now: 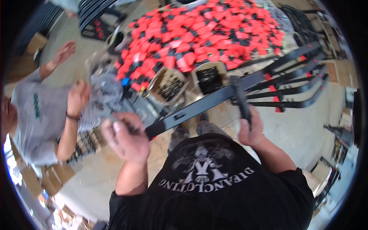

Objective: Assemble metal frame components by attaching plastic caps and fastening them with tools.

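A long flat black bar point(195, 115) with a slot near its left end slants across the view in front of my body. My left hand point(128, 138) is at the bar's left end, its fingers closed; something dark shows among them, too blurred to name. Gripped in my right hand point(251, 128) is a shorter black strip point(240, 97), which stands up across the long bar. Whether the strip touches the bar cannot be seen. To the right, several black curved bars point(299, 92) with red pieces on them fan out beside the long bar's far part.
Beyond the bar lies a big heap of red and black pieces point(199, 34). Two open boxes hold dark small parts point(170, 87) and black pieces point(209, 79). On the left another person in a grey shirt point(46, 115) has both hands raised. Clear plastic bags point(107, 86) lie near them.
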A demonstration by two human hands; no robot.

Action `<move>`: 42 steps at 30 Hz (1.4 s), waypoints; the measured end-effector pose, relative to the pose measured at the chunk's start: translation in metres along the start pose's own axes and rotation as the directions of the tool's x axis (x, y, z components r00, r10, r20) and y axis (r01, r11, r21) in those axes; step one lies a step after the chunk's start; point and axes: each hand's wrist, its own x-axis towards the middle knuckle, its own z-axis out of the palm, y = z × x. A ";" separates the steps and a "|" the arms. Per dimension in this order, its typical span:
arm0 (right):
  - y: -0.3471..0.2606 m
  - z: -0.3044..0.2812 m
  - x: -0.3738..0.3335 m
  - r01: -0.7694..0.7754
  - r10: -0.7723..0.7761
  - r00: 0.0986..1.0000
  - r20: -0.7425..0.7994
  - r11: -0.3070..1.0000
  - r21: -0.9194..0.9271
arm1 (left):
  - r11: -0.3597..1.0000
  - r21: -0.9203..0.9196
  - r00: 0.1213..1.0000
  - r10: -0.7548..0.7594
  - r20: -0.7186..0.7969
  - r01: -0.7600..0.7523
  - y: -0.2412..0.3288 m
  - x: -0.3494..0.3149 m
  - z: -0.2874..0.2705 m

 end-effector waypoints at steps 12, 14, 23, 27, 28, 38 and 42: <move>-0.027 0.016 0.010 -0.329 0.312 0.944 0.109 0.912 0.244 | 0.985 0.035 0.962 0.154 0.224 -0.166 -0.003 0.010 -0.020; -0.026 0.019 0.010 -0.378 0.339 0.920 0.195 0.899 0.220 | 0.966 0.178 0.982 0.182 0.053 -0.188 0.016 0.001 -0.022; -0.009 0.020 -0.045 -0.388 0.410 0.912 -0.031 0.883 0.266 | 0.714 0.660 0.972 -0.140 -0.190 0.233 -0.002 -0.044 -0.281; 0.011 0.031 -0.094 -0.506 0.511 0.857 0.067 0.810 0.296 | 0.543 0.484 0.724 -0.440 -0.531 0.686 -0.051 -0.104 -0.301; 0.009 0.034 -0.103 -0.502 0.502 0.861 0.079 0.815 0.289 | 0.521 0.400 0.647 -0.488 -0.585 0.754 -0.069 -0.113 -0.309; -0.015 0.065 -0.149 -0.537 0.527 0.839 0.131 0.843 0.045 | 0.620 0.241 0.626 -0.533 -0.569 0.747 -0.142 -0.060 -0.319; -0.031 0.065 -0.151 -0.583 0.586 0.804 0.103 0.810 -0.060 | 0.437 0.402 0.593 -0.595 -0.542 0.805 -0.161 -0.052 -0.344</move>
